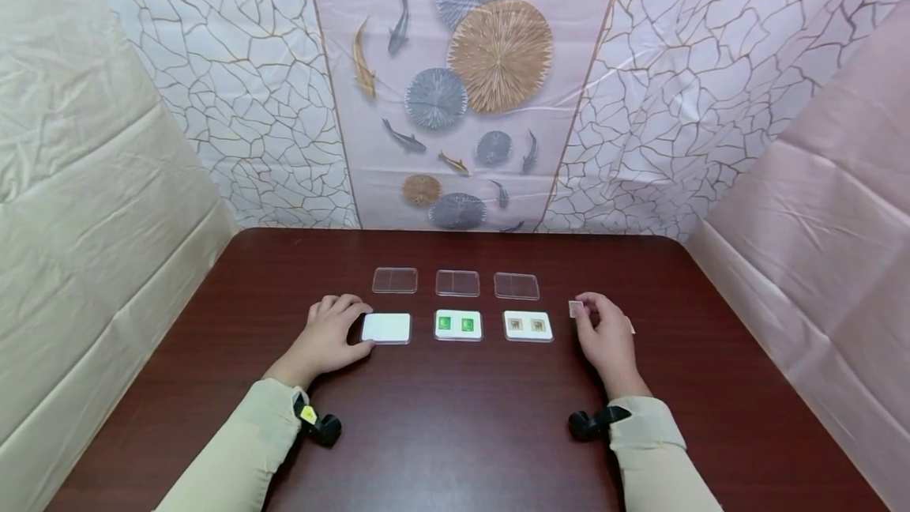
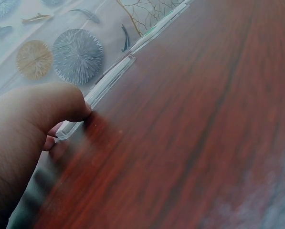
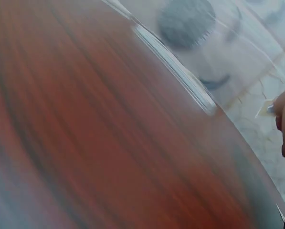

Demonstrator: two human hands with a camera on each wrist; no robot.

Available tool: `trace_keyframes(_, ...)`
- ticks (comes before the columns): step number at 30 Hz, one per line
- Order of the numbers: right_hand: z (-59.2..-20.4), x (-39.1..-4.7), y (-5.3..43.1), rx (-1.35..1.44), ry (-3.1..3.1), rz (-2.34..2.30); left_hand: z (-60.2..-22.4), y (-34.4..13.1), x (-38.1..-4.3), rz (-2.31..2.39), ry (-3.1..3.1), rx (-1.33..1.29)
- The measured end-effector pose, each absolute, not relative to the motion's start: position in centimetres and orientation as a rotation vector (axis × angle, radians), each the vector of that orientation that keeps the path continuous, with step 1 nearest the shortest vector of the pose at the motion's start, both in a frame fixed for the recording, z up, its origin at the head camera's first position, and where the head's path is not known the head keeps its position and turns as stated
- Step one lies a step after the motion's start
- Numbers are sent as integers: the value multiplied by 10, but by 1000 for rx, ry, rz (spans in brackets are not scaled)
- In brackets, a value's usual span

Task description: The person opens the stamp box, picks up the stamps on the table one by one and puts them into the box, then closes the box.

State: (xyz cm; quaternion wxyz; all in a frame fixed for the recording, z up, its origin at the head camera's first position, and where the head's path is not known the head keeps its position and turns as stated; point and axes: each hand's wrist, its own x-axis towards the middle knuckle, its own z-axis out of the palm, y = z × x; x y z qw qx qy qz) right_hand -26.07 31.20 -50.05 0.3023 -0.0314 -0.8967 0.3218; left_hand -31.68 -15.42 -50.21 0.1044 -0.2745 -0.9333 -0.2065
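My left hand (image 1: 329, 342) holds the left end of a shallow clear case with a blank white face (image 1: 386, 328), thumb at the near edge and a finger at the far edge. In the left wrist view, the thumb presses the side of this case (image 2: 109, 78), which lies on the table. My right hand (image 1: 607, 338) pinches a small pale square piece (image 1: 575, 309) between thumb and fingers, above the table's right part. The right wrist view shows only a corner of that piece (image 3: 265, 109); its print is too small to read.
Right of the blank case lie a case with two green stamp-like squares (image 1: 458, 325) and one with two brown squares (image 1: 528, 326). Three transparent lids (image 1: 395, 280) lie in a row behind them. A small white corner (image 1: 632, 325) shows beside my right hand on the brown table (image 1: 455, 417).
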Motion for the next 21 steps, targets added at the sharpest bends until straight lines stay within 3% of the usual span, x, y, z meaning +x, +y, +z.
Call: trace_keyframes(21,-501,-276,158,394,-2248,952,-506,-161,-323,-605,-2795,-832)
